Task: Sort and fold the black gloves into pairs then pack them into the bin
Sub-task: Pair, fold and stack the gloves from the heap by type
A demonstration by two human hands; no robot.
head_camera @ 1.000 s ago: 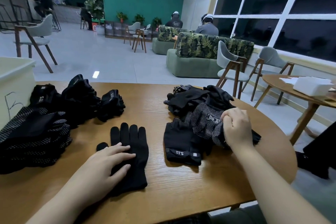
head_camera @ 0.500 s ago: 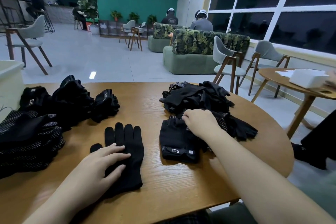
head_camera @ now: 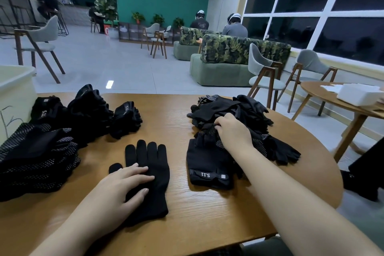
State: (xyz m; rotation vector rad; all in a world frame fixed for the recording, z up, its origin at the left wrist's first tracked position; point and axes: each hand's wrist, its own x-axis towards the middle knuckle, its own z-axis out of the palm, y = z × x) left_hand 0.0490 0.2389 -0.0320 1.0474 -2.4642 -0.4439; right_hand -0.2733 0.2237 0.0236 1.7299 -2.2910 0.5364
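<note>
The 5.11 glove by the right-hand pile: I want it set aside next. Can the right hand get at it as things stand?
Probably yes. The right hand is in the unsorted pile just behind the 5.11 glove; the glove's near half lies uncovered on the table, though dotted gloves overlap its far edge.

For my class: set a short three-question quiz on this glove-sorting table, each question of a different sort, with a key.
1. True or false: the left hand lies flat on the plain black glove.
2. The right hand reaches into: A) the bin; B) the unsorted glove pile; C) the white box.
3. Fill in: the strap of the glove nearest the right forearm reads ___, upside down.

Key: 1 true; 2 B; 3 5.11.
</note>
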